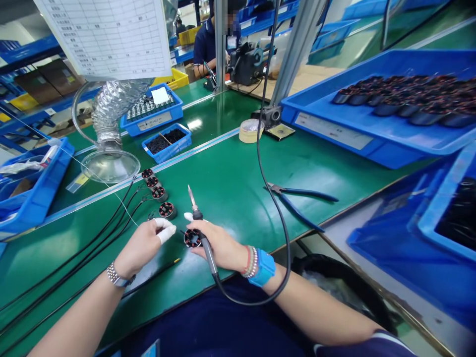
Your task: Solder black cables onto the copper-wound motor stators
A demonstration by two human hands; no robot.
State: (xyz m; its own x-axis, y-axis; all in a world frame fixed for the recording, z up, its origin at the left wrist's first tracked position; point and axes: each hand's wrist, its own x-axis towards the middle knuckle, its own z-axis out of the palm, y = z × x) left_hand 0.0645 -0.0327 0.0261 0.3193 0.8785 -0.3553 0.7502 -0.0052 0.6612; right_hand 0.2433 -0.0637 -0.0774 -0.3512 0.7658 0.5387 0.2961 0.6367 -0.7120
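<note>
Dark blue clothing [230,317] is seen nearest the camera, at the near edge of the green table [215,163]. By the right hand [223,245], the handle of a soldering iron [209,258] is gripped, its tip pointed toward the far side, and a small coil ring [189,243] is held just left of the handle by the same hand. The left hand [143,245] is placed near the ring but apart from it, its white-covered fingertips curled close together; a thin wire [122,204] is led to that hand, though whether it is pinched cannot be told. Four similar rings [159,193] are lined up beyond the left hand, beside black cables [94,248], and pliers [288,191] are laid spread on the right. The ring is judged light and stiff, with fine windings that could easily be nicked, so it is best held by its outer rim; the iron should be taken only by its handle, since its metal tip may be hot.
</note>
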